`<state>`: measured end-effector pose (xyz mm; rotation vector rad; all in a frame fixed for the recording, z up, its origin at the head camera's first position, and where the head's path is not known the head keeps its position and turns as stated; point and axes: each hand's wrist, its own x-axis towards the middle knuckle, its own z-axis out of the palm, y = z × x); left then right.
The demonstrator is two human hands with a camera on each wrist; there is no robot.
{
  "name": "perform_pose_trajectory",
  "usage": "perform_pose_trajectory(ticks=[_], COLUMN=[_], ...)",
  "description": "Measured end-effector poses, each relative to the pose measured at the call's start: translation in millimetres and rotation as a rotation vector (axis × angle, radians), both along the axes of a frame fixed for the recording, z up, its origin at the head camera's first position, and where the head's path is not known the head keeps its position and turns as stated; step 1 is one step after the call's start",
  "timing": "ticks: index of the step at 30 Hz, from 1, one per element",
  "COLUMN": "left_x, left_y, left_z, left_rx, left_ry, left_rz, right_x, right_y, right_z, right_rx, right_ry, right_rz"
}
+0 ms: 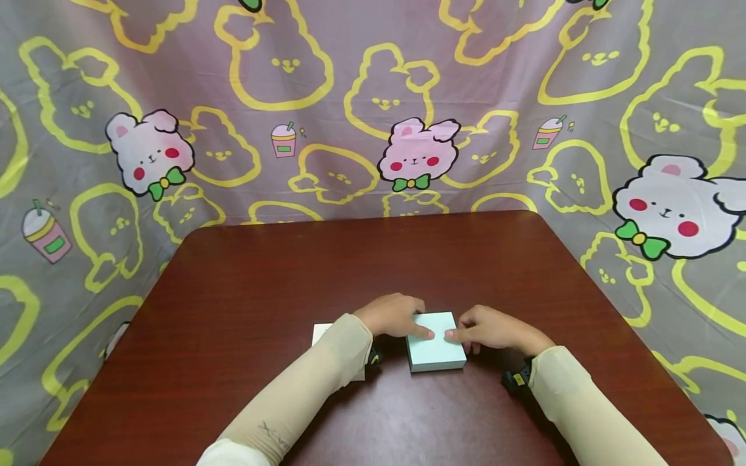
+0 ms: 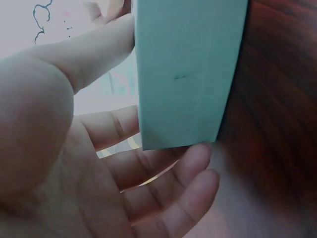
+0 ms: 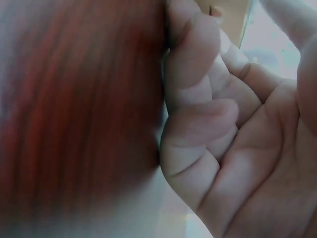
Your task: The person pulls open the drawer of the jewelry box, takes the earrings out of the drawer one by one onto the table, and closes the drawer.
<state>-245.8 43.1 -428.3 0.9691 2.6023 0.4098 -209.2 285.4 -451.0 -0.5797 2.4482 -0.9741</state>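
A flat, pale turquoise box (image 1: pixel 436 355) lies on the table between the two hands. Its plain side face (image 2: pixel 188 74) fills the middle of the left wrist view. The left hand (image 1: pixel 392 316) grips the box at its left, thumb over the top face and the other fingers around the far left side. From the right, the right hand (image 1: pixel 492 329) holds the box's edge with its thumb on top. In the right wrist view its fingers (image 3: pixel 198 134) are curled close to the tabletop. What those fingertips touch is hidden there.
A flat white item (image 1: pixel 319 332) lies left of the box, mostly covered by the left forearm. The dark red wooden table (image 1: pixel 280 272) has rounded far corners. A patterned cloth (image 1: pixel 338 84) with cartoon bears hangs behind and along both sides.
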Motion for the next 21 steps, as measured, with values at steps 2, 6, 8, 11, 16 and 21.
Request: perform_pose_trajectory(ticks=[2,6,8,11,16,21], left_x=[0.1,-1.0,-2.1,-4.3,-6.8,-8.0], left_y=[-1.6,-5.2,-6.1,-7.7,-10.0,-11.2], left_z=[-0.9,-2.1,-2.5,-5.1,-11.3,-16.6], left_rx=[0.01,0.049,0.069,0.098,0.146,0.193], left_ry=[-0.02,-0.042,-0.046,-0.059,-0.096,-0.128], left_rz=[0.003,0.0,-0.006,-0.007,0.01,0.033], right_x=[-0.8,-2.4,-2.8,-3.4,-3.7,-2.5], right_y=[2.4,5.0,6.2,7.0,7.6,6.8], right_z=[0.1,-0.8,-1.4,-3.1,-4.5,-3.9], right_rx=[-0.024,-0.082,-0.098,-0.1,-0.085,-0.074], right_ry=[-0.019,-0.046,-0.049,-0.031,0.011,0.026], right_rz=[-0.007,0.001,0.016,0.037,0.046,0.045])
